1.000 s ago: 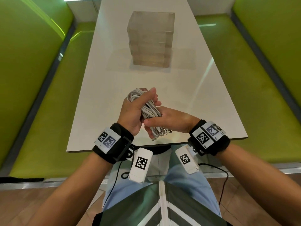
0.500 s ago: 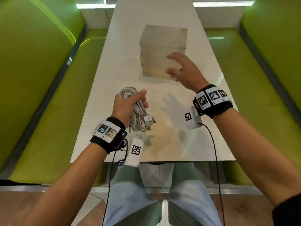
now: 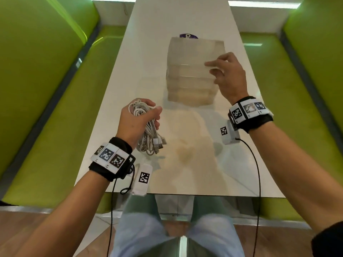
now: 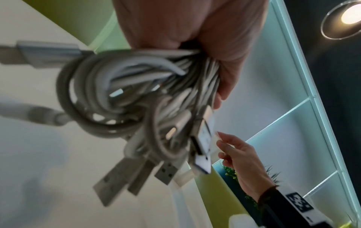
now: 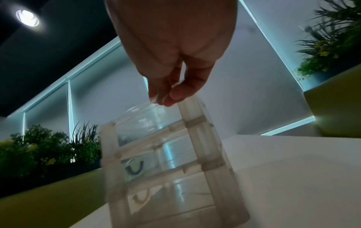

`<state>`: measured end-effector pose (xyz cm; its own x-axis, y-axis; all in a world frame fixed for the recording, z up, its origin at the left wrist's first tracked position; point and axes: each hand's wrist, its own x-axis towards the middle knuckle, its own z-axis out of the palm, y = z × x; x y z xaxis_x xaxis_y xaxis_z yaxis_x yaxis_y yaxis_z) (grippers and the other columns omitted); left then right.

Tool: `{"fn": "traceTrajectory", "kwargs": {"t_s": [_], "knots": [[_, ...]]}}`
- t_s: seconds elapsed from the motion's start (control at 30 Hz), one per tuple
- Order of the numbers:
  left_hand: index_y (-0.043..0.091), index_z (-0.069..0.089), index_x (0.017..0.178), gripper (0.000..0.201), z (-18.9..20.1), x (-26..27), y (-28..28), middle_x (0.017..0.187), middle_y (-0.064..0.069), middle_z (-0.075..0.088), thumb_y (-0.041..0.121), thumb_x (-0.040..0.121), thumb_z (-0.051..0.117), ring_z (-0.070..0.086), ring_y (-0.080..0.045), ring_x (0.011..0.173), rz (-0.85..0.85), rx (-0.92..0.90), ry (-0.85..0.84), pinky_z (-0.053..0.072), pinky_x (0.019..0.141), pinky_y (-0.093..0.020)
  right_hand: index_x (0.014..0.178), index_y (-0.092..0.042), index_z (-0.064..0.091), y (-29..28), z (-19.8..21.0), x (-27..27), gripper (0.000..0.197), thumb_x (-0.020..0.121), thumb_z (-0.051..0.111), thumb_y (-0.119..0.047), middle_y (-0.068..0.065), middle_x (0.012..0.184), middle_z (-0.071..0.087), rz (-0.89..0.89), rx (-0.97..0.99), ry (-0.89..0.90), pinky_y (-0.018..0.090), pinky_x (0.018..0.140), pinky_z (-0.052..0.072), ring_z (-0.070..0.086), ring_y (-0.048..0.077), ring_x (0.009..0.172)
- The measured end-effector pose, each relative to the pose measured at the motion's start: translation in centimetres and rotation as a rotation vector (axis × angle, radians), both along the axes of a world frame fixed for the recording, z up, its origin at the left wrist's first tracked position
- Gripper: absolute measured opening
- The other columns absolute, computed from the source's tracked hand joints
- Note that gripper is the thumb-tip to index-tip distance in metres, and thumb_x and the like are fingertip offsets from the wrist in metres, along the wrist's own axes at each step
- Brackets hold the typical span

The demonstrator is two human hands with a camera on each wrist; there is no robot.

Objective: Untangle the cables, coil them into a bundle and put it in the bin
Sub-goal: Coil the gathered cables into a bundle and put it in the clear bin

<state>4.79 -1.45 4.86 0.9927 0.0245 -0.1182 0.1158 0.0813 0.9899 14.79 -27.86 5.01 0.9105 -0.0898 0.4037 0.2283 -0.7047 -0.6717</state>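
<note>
Left hand [image 3: 138, 125], lower centre-left of the head view: fist wrapped round the coiled white cable bundle [image 3: 146, 132], plugs hanging below, held above the table [image 3: 194, 164]. Coiling looks done. Change: a second ago both hands were on the bundle; the right hand [image 3: 229, 76] has let go and moved up-frame to the clear bin [image 3: 193, 71], centre of frame. Right wrist view shows thumb and fingers pinching the bin's top edge. My read: it is steadying or opening the bin, with the drop-in next. Bundle is not in yet.
</note>
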Motion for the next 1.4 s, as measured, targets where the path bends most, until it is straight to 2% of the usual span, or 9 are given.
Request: {"fn": "traceTrajectory", "kwargs": {"t_s": [0.17,0.27,0.4,0.63,0.77,0.93,1.1,1.27,1.4], "knots": [[0.009,0.062,0.112,0.032,0.7,-0.9,-0.3,0.059,-0.009,0.061,0.007,0.082,0.072,0.055,-0.022,0.045,-0.025,0.052,-0.083,0.05,0.049,-0.029,0.094,-0.021,0.067,-1.8,0.8,-3.8,0.035,0.084,0.047,0.005,-0.002,0.11,0.056,0.064,0.195,0.059,0.018,0.067,0.05,0.064,0.021,0.086],[0.012,0.062,0.116,0.036,1.3,-1.7,-0.5,0.062,-0.012,0.062,0.006,0.082,0.072,0.055,-0.02,0.044,-0.052,0.091,-0.122,0.05,0.049,-0.027,0.108,-0.029,0.061,-1.6,1.9,-6.9,0.022,0.09,0.053,-0.019,-0.003,0.125,0.053,0.037,0.193,0.06,0.025,0.081,0.052,0.059,0.019,0.104],[0.017,0.063,0.113,0.036,1.6,-2.6,-1.0,0.065,-0.015,0.061,0.008,0.08,0.074,0.057,-0.022,0.047,-0.124,0.189,-0.165,0.054,0.05,-0.032,0.126,-0.04,0.051,0.2,2.3,-11.0,0.063,0.069,0.073,-0.055,-0.005,0.153,0.023,0.284,0.022,0.399,0.026,0.109,0.027,0.026,0.011,0.139],[0.026,0.068,0.108,0.031,1.8,-3.7,-1.9,0.066,-0.003,0.061,0.019,0.079,0.077,0.057,-0.023,0.048,-0.233,0.349,-0.205,0.053,0.049,-0.032,0.121,-0.037,0.058,0.5,2.9,-12.6,0.051,0.074,0.077,-0.027,-0.016,0.154,0.025,0.415,0.025,0.421,0.02,0.108,0.025,0.026,-0.006,0.134],[0.018,0.069,0.104,0.024,1.8,-3.9,-2.3,0.063,-0.005,0.061,0.018,0.081,0.075,0.057,-0.016,0.049,-0.202,0.317,-0.207,0.052,0.047,-0.03,0.13,-0.037,0.051,0.4,3.2,-13.0,0.062,0.073,0.077,-0.031,-0.01,0.156,0.023,0.416,-0.06,0.449,0.026,0.113,0.025,0.022,0.003,0.14],[0.012,0.069,0.1,0.019,1.6,-3.9,-2.8,0.063,-0.002,0.062,0.016,0.082,0.074,0.056,-0.012,0.047,-0.147,0.294,-0.196,0.047,0.045,-0.024,0.116,-0.021,0.063,1.9,2.6,-17.3,0.034,0.085,0.063,-0.035,0.001,0.102,0.058,0.183,-0.173,-0.059,0.023,0.089,0.04,0.051,0.013,0.097],[0.012,0.069,0.097,0.017,1.5,-3.7,-3.1,0.072,-0.008,0.066,0.016,0.081,0.074,0.056,-0.014,0.049,-0.148,0.273,-0.185,0.048,0.045,-0.025,0.136,-0.018,0.044,6.1,-2.6,-18.3,0.043,0.093,0.046,-0.025,0.009,0.122,0.059,0.426,-0.661,0.65,0.033,0.077,0.043,0.057,0.029,0.107],[0.011,0.069,0.097,0.017,1.5,-3.8,-3.1,0.075,-0.004,0.067,0.017,0.082,0.074,0.057,-0.014,0.051,-0.135,0.281,-0.19,0.048,0.045,-0.025,0.149,-0.011,0.012,6.7,-6.0,-17.3,0.06,0.095,0.038,-0.018,0.019,0.125,0.052,0.385,-0.752,0.695,0.035,0.068,0.04,0.058,0.038,0.1],[0.013,0.068,0.095,0.015,1.3,-3.8,-3.2,0.08,-0.002,0.069,0.017,0.082,0.074,0.058,-0.016,0.052,-0.119,0.277,-0.194,0.049,0.045,-0.026,0.139,-0.008,0.032,6.8,-5.5,-17.4,0.05,0.092,0.044,-0.018,0.017,0.119,0.056,0.378,-0.634,0.645,0.035,0.067,0.042,0.059,0.037,0.099]]}}
